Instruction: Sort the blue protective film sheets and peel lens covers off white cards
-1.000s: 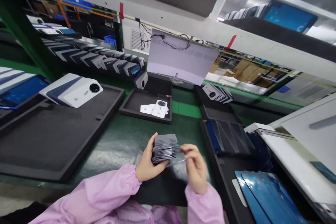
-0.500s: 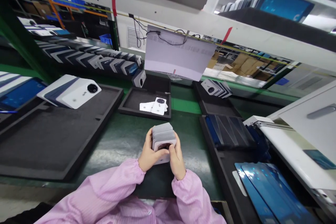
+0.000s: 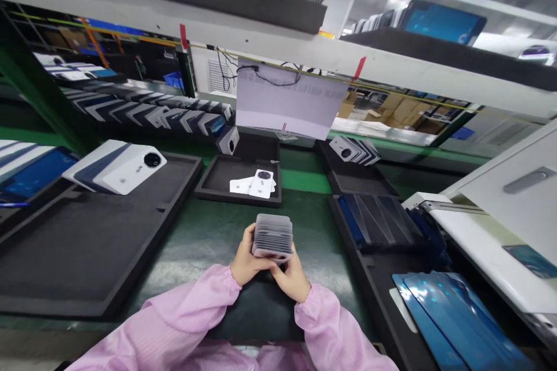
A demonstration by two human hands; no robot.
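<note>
Head cam: our left hand (image 3: 248, 264), right hand (image 3: 295, 279) hug panel stack (image 3: 273, 235) over desk (image 3: 204, 237); lopsided grip might spill some.

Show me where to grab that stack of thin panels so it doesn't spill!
I'd grip the stack by its left and right edges, coming in from both sides. It's a thick pile of many thin layers, so squeezing across it should hold them together. The left hand and right hand cup it that way.
</note>
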